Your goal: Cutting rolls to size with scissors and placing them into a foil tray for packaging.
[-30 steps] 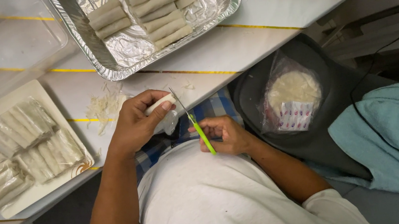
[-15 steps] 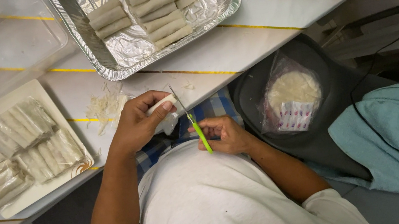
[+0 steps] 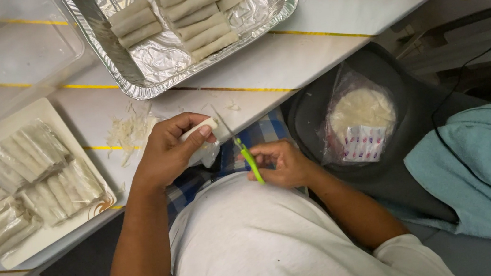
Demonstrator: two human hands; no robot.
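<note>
left hand curled tight round a pale roll mid-frame | right hand closed on green-handled knife (blade up, beside the roll) | foil tray of rolls up top

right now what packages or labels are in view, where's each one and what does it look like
Clear plastic bag: on the dark seat right of the person, holding a round stack of pale flat wrappers, with a white label printed in red and blue low on its front.
Plastic-wrapped rolls: on the white tray at the table's left, pale rolls in clear film.
Foil tray: top centre of the table, silver, rectangular, holding unwrapped pale rolls.
No signs or screens show.
</note>
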